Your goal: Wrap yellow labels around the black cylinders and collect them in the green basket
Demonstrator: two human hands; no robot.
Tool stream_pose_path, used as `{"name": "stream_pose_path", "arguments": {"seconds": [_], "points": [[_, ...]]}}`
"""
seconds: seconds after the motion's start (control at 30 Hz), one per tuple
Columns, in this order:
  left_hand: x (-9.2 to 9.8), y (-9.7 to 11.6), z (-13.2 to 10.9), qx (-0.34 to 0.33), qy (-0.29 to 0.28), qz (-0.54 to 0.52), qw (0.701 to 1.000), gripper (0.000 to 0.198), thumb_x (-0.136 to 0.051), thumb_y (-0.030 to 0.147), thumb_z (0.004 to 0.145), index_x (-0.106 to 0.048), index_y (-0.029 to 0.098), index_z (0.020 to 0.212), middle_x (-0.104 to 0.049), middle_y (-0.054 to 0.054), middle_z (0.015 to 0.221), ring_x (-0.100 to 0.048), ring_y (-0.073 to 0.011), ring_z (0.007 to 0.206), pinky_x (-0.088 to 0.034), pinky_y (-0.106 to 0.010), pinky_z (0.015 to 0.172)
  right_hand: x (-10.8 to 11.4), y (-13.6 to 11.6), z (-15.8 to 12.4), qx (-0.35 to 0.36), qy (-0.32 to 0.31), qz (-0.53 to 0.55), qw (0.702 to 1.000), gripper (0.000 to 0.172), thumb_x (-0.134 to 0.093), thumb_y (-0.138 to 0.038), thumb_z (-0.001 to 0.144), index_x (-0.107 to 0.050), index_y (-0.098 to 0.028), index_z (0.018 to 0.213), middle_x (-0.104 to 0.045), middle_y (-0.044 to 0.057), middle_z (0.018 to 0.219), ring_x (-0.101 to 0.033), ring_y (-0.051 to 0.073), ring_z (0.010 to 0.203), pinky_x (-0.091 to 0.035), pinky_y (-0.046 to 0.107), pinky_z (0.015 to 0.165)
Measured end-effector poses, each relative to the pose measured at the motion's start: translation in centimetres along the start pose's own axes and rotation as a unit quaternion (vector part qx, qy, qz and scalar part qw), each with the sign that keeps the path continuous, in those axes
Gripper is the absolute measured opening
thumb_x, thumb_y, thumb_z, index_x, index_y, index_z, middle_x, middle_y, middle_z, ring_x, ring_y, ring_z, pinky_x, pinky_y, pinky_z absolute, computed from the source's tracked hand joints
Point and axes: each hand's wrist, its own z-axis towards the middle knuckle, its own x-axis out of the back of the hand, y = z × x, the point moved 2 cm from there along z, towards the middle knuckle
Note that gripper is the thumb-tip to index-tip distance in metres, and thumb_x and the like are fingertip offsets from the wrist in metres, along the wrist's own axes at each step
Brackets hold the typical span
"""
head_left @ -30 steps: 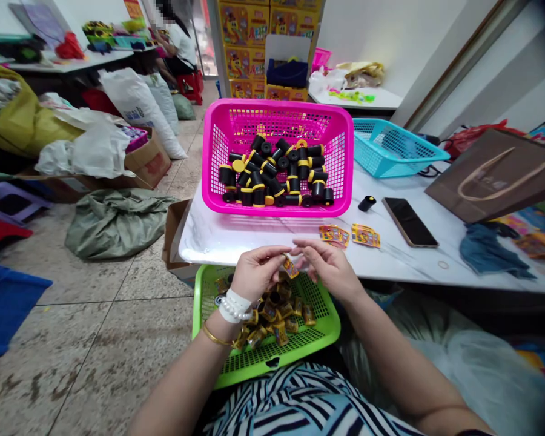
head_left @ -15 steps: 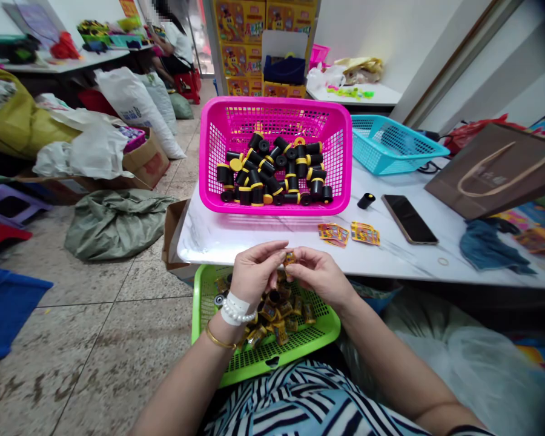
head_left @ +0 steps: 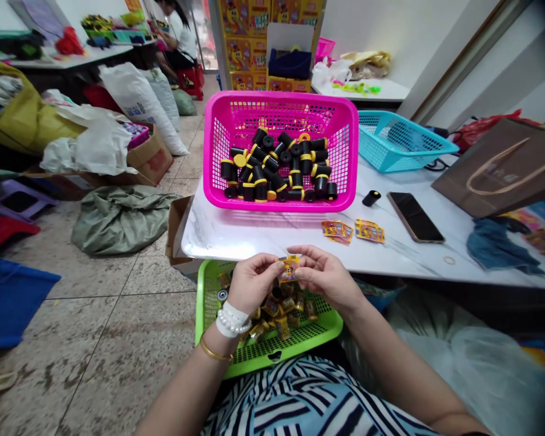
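Observation:
Between my two hands, above the green basket (head_left: 202,303), is a small yellow-orange printed label (head_left: 289,268) spread flat. My left hand (head_left: 255,281) pinches its left edge, with a bead bracelet and a white band at the wrist. At the right edge, my right hand (head_left: 331,280) grips it between thumb and fingers. Below lie several cylinders (head_left: 282,328) wrapped in similar printed labels, partly hidden by my hands. On the table stands a pink basket (head_left: 279,204) of black cylinders (head_left: 272,162) with yellow ends. Two small piles of labels (head_left: 336,231) rest in front of it.
Right of the pink basket, one black cylinder (head_left: 371,198) and a phone (head_left: 415,217) lie on the white table (head_left: 249,236). A blue basket (head_left: 404,158) and a brown paper bag (head_left: 495,169) stand farther right. Sacks (head_left: 127,218) and boxes occupy the floor at left; a person sits behind.
The label between my fingers has turned to show its flat printed face, and my hands have drawn slightly apart. The whole view has shifted a little.

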Motion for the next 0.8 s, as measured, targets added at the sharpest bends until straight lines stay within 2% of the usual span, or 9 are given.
{"name": "stream_pose_path", "arguments": {"seconds": [0.1, 0.13, 0.2, 0.33, 0.5, 0.67, 0.8], "points": [[0.0, 0.1, -0.1, -0.009, -0.009, 0.043, 0.999, 0.024, -0.076, 0.037, 0.072, -0.068, 0.014, 0.069, -0.056, 0.003, 0.054, -0.038, -0.0055, 0.042, -0.029, -0.018, 0.039, 0.2, -0.1, -0.3, 0.014, 0.021, -0.057, 0.998, 0.030, -0.080, -0.036, 0.070, -0.066, -0.016, 0.089, -0.057, -0.004, 0.062, -0.048, 0.006, 0.048, -0.031, 0.017, 0.042], [-0.1, 0.0, -0.3, -0.013, -0.006, 0.048, 0.999, 0.025, -0.075, 0.039, 0.073, -0.069, 0.014, 0.069, -0.056, 0.002, 0.054, -0.039, -0.0057, 0.043, -0.030, -0.018, 0.040, 0.1, 0.0, -0.4, 0.022, 0.036, -0.073, 0.996, 0.029, -0.078, -0.041, 0.073, -0.065, -0.016, 0.080, -0.056, -0.005, 0.060, -0.046, 0.006, 0.047, -0.032, 0.018, 0.043], [-0.2, -0.1, -0.8, -0.025, 0.026, 0.041, 0.999, 0.027, -0.071, 0.042, 0.077, -0.069, 0.015, 0.073, -0.055, 0.003, 0.054, -0.039, -0.0064, 0.044, -0.032, -0.019, 0.042, -0.1, 0.4, -0.5, 0.043, 0.076, -0.103, 0.991, 0.036, -0.069, -0.050, 0.080, -0.060, -0.017, 0.070, -0.053, -0.004, 0.057, -0.042, 0.007, 0.046, -0.032, 0.020, 0.043], [-0.4, -0.2, -2.7, -0.058, 0.103, 0.024, 0.993, 0.028, -0.066, 0.045, 0.082, -0.070, 0.017, 0.081, -0.056, 0.002, 0.057, -0.045, -0.0087, 0.048, -0.035, -0.020, 0.045, -0.4, 1.2, -0.7, 0.101, 0.134, -0.160, 0.973, 0.043, -0.055, -0.056, 0.090, -0.061, -0.018, 0.071, -0.051, -0.003, 0.056, -0.039, 0.009, 0.048, -0.031, 0.022, 0.045], [-1.1, -0.2, -4.5, -0.084, 0.104, 0.063, 0.989, 0.025, -0.062, 0.041, 0.086, -0.074, 0.019, 0.088, -0.065, -0.003, 0.070, -0.057, -0.0141, 0.061, -0.042, -0.022, 0.052, -0.7, 1.4, -0.9, 0.126, 0.138, -0.183, 0.965, 0.037, -0.055, -0.050, 0.091, -0.060, -0.018, 0.074, -0.050, -0.003, 0.060, -0.040, 0.010, 0.053, -0.033, 0.023, 0.050], [-1.1, 0.0, -4.5, -0.139, 0.122, 0.104, 0.977, 0.021, -0.063, 0.034, 0.087, -0.078, 0.019, 0.092, -0.068, -0.004, 0.075, -0.059, -0.0152, 0.066, -0.046, -0.025, 0.061, -1.1, 1.2, -1.2, 0.155, 0.145, -0.243, 0.946, 0.034, -0.052, -0.046, 0.094, -0.057, -0.019, 0.073, -0.048, -0.003, 0.061, -0.040, 0.011, 0.054, -0.035, 0.024, 0.053], [-0.8, 0.0, -4.5, -0.154, 0.137, 0.104, 0.973, 0.019, -0.064, 0.030, 0.086, -0.078, 0.020, 0.094, -0.069, -0.005, 0.080, -0.060, -0.0157, 0.070, -0.047, -0.025, 0.066, -1.3, 1.5, -1.5, 0.192, 0.158, -0.291, 0.924, 0.032, -0.051, -0.043, 0.094, -0.056, -0.020, 0.072, -0.047, -0.003, 0.062, -0.041, 0.012, 0.057, -0.036, 0.024, 0.056]]}}
